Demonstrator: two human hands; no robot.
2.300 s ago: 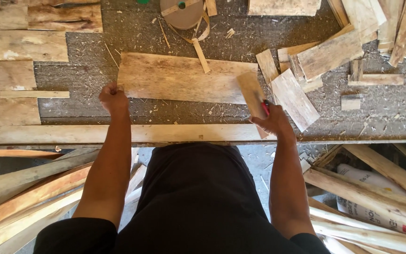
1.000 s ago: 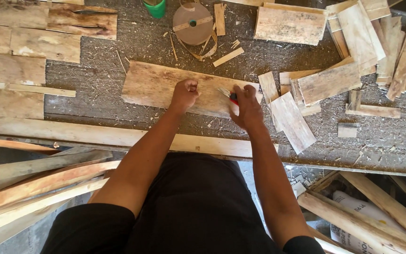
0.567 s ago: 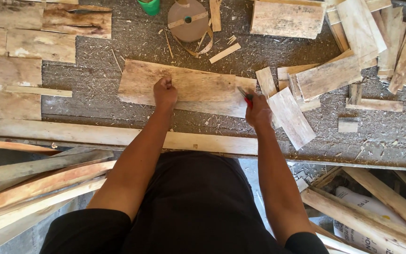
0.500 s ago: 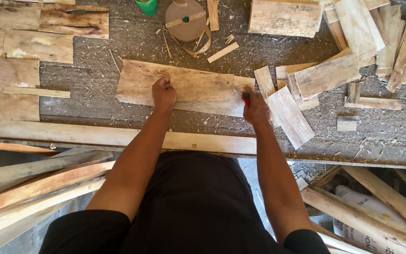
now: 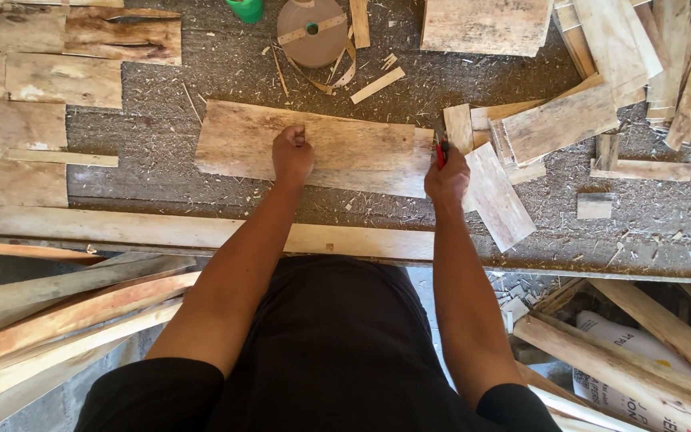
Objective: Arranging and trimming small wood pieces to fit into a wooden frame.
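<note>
The left hand (image 5: 292,154), closed into a fist, presses on the flat wooden board (image 5: 313,148) lying on the workbench (image 5: 161,184). The right hand (image 5: 447,178) grips a red tool (image 5: 441,150) at the board's right end. Judged step: marking or trimming that end; next move calls for steady downward pressure.

Plank (image 5: 345,148) under both hands: pale tan w/ grey-brown weathered streaks. Tool (image 5: 441,150) in right hand (image 5: 447,174): red. Bench top (image 5: 161,172): dark grey, speckled w/ light shavings. Green cup (image 5: 245,10) at top edge. Round reel (image 5: 311,32): brown, tan strip across. Board (image 5: 125,36) top left: dark brown blotches. Shirt (image 5: 321,352): black.
</note>
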